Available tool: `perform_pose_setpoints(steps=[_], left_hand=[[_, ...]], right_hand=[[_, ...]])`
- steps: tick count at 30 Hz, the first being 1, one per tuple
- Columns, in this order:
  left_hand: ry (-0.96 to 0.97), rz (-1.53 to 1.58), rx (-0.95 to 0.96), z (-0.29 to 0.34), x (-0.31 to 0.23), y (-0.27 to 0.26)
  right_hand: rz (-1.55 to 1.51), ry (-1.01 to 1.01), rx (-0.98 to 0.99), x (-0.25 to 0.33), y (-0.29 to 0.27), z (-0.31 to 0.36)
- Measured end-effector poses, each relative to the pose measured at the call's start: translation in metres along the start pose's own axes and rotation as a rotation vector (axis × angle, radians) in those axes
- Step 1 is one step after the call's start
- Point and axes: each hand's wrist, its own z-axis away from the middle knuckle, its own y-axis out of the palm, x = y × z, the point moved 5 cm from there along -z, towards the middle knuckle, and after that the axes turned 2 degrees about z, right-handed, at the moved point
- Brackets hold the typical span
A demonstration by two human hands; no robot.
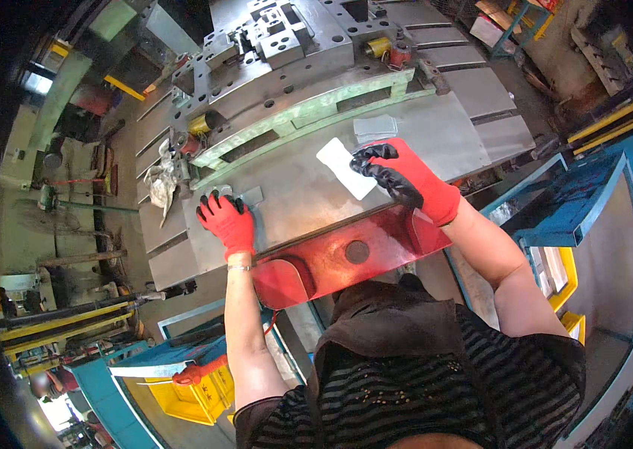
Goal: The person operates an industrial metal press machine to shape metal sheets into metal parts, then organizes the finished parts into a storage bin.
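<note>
Leftward in the right hand (pixel 408 175), white plate (pixel 340 166)

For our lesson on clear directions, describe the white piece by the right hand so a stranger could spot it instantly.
Find the metal table with the large die block on it. On its near part, find the right hand, gloved in red and black; the white piece is at its fingertips. It is flat, longish and bright white, unlike the grey pieces just beyond.

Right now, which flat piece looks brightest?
The white-looking piece at the right hand; the left piece by the left hand and far piece look grey.
</note>
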Motion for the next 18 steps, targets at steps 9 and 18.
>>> perform_pose_setpoints(steps=[9, 18], left_hand=[[-0.198, 0.432, -0.148, 0.056, 0.031, -0.032], [-0.533, 0.495, -0.183, 0.159, 0.078, -0.053]], right_hand=[[0.82, -0.592, -0.057, 0.047, 0.018, -0.046], [1.847, -1.361, -0.175, 0.135, 0.098, -0.171]])
